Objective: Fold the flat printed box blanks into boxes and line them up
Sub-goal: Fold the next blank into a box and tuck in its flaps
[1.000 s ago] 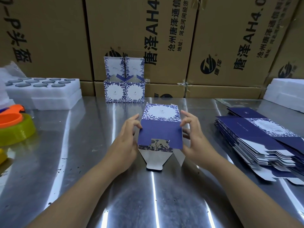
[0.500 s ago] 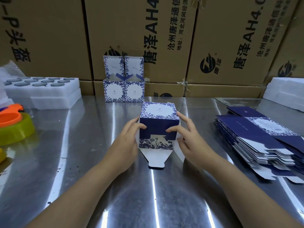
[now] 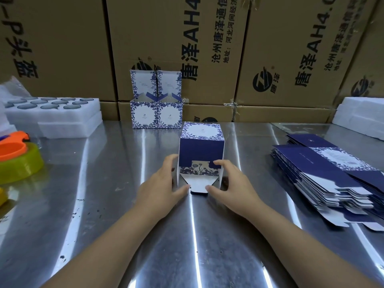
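A brushed steel table [image 3: 104, 204] runs back to a wall of brown printed shipping cartons [image 3: 166, 48]; this head view is the only one I have.

Against the cartons stand two finished blue-and-white floral card boxes [image 3: 156, 115], touching side by side, lids open. That is all of the row so far.

The half-folded navy and white floral card box [image 3: 201, 150] lies in front of me at mid-table, already squared into a tube. Its white bottom tongue flap [image 3: 198, 185] points towards me, not yet tucked. My left hand [image 3: 158, 188] curls round the left wall with its thumb at the flap tip. My right hand [image 3: 232, 188] grips the right side, forefinger on the navy panel, thumb at the flap.

To my right, a tall stack of flat navy printed blanks [image 3: 324, 175] waits, so I judge most of the work is left.
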